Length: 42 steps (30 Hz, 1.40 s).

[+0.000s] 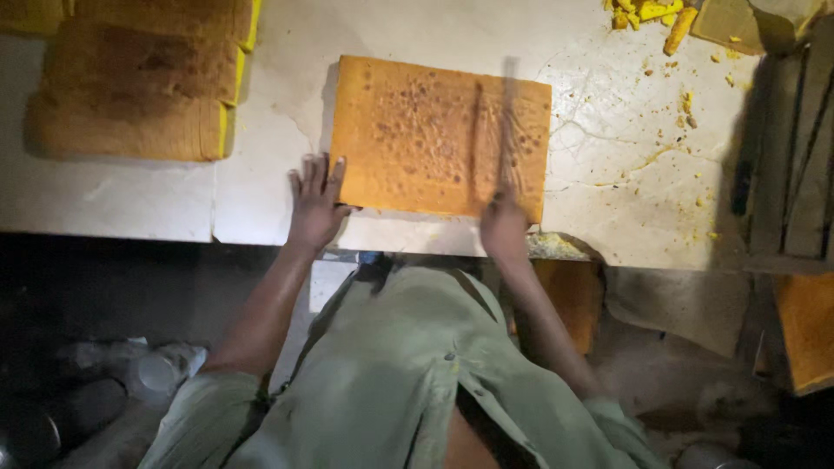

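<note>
Head view: left hand (314,201) flat, fingers spread, on near left corner of sponge slab (439,135) at tabletop's (608,200) near edge. Right hand (504,226) grips long knife (507,122), blade across slab's right part. Step judged: trimming; next calls for a steady, straight stroke.

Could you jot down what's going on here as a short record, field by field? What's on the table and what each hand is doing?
Surface: pale paper-covered table, cracked and stained
Main item: flat rectangular sponge cake slab, browned and pitted on top
Left hand: spread flat, fingers resting at the slab's near-left corner
Right hand: closed around the handle of a long knife, motion-blurred, laid across the slab's right part
Far left: stacked cake slabs with yellow edges
Far right: yellow crumbs and trimmings
Clothing: pale green shirt
</note>
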{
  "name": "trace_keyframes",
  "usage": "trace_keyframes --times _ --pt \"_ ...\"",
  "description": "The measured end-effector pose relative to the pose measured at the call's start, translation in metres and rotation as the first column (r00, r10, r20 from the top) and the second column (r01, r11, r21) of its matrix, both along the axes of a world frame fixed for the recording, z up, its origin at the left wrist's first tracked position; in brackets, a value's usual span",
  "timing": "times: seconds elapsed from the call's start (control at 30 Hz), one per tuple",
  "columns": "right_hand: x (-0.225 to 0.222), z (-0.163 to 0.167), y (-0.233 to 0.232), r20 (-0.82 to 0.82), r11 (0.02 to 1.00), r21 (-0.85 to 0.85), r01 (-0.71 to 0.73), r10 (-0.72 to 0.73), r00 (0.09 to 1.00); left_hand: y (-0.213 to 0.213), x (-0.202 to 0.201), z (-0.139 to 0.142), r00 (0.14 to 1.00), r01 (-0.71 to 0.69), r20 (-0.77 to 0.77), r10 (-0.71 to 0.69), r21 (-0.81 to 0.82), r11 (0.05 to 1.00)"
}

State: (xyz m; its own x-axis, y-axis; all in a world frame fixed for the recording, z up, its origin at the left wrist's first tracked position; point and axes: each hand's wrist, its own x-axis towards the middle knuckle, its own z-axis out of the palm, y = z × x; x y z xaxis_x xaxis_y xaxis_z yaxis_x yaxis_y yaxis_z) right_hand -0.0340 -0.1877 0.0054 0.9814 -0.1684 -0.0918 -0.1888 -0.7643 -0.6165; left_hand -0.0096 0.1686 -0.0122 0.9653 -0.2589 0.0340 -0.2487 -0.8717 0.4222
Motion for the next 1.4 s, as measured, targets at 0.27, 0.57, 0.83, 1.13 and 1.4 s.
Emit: trace_keyframes --times 0.27,0.57,0.83,1.13,1.4 --pt "0.084 0.022 0.104 0.075 0.989 -0.145 -0.019 0.03 0.997 0.006 0.01 0.002 0.993 0.066 -0.093 -0.07 -0.047 0.997" --pt "0.081 0.014 0.107 0.003 0.987 -0.158 0.026 -0.026 1.0 -0.011 0.018 0.04 0.982 0.132 -0.143 -0.126 0.031 0.991" --pt "0.089 0.007 0.106 -0.1 0.992 -0.122 0.034 -0.046 0.994 -0.073 0.039 0.045 0.92 0.386 -0.131 -0.368 0.158 0.909" --pt "0.111 0.04 0.112 -0.192 0.989 -0.144 -0.017 -0.011 0.981 -0.074 0.04 0.028 0.928 0.373 -0.064 -0.368 0.222 0.901" --pt "0.105 0.05 0.107 -0.212 0.968 -0.224 -0.109 0.061 0.975 -0.077 0.036 0.032 0.938 0.344 -0.023 -0.346 0.189 0.92"
